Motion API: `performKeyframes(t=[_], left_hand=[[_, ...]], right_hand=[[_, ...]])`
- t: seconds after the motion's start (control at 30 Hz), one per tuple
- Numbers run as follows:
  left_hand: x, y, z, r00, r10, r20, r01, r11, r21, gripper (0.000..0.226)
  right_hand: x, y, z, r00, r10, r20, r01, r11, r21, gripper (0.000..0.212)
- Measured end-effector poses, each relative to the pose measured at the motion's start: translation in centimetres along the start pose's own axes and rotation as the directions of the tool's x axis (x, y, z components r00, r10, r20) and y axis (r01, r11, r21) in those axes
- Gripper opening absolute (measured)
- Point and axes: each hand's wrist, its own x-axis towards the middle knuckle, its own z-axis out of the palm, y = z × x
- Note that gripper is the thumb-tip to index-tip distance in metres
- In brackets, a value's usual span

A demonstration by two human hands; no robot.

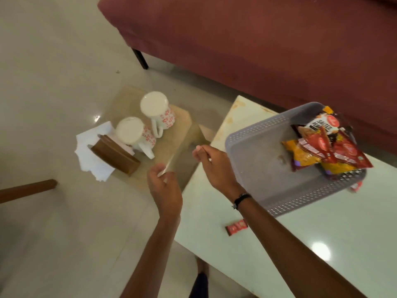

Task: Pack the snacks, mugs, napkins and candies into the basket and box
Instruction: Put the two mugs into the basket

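Observation:
An open cardboard box (174, 145) stands on the floor left of the white table. Two white mugs with red flowers (158, 111) (134, 134) sit upside down in it, next to a brown napkin holder (113, 154) with white napkins (90, 155). My left hand (164, 186) and my right hand (212, 164) both pinch the blurred near flap (184, 160) of the box. On the table, a grey basket (253, 147) holds several snack packets (326, 147). A red candy (236, 226) lies on the table, and another (356, 187) lies by the basket's right corner.
A maroon sofa (257, 39) runs along the back, its dark leg (140, 59) on the tiled floor. A wooden furniture leg (28, 190) pokes in from the left edge. The white table (322, 244) fills the lower right.

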Motion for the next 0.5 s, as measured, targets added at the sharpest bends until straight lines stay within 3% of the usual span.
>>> performKeyframes(t=[0.1,0.2,0.37,0.5], left_hand=[[3.5,0.2,-0.8,0.994,-0.105,-0.037,0.106,0.993,0.042,0.050],[5.5,0.4,-0.6,0.996,-0.089,-0.027,0.090,0.995,0.047,0.058],[8.1,-0.3,-0.3,0.997,-0.079,-0.028,0.079,0.997,-0.007,0.024],[9.5,-0.5,0.1,0.999,-0.037,0.025,0.037,0.999,0.001,0.008]], right_hand=[[3.1,-2.9,4.3,0.998,0.005,0.057,-0.010,0.997,0.081,0.026],[5.8,-4.8,7.6,0.993,0.064,0.097,-0.082,0.977,0.195,0.024],[8.3,-4.8,10.1,0.975,0.188,0.117,-0.216,0.920,0.327,0.024],[9.5,-4.2,10.1,0.977,0.173,0.128,-0.204,0.934,0.295,0.022]])
